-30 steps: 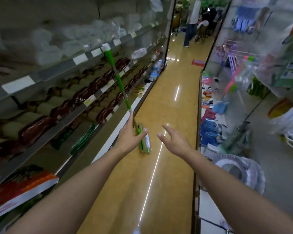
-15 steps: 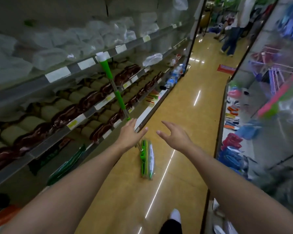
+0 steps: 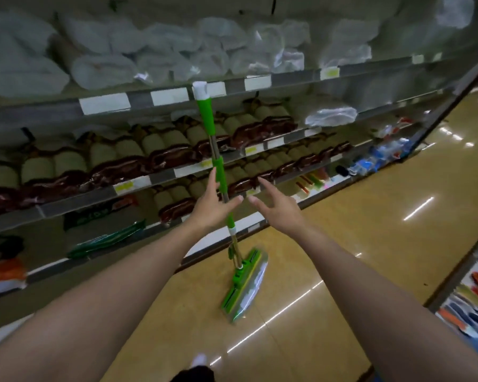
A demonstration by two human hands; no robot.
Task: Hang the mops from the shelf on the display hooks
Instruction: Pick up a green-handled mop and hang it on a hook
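Observation:
A green mop (image 3: 218, 172) with a white cap stands tilted in the aisle, its flat plastic-wrapped head (image 3: 244, 285) on the floor and its top in front of the shelf rail. My left hand (image 3: 213, 208) is at the middle of the pole, fingers straight and spread, with the pole running through the fork between thumb and fingers. Just right of the pole, my right hand (image 3: 276, 209) hovers with fingers apart, touching nothing. No display hooks show in this view.
Long metal shelves (image 3: 160, 177) fill the left side, stocked with white bagged goods above and rolled brown packs below. More green packaged items (image 3: 105, 239) lie on the bottom shelf. The glossy yellow floor (image 3: 356, 244) runs right; a low rack of coloured goods (image 3: 472, 301) is at the right edge.
The view has swung left toward the shelves. Both hands sit higher along the mop's pole, the mop stands more upright, and its head rests on the floor closer to me.

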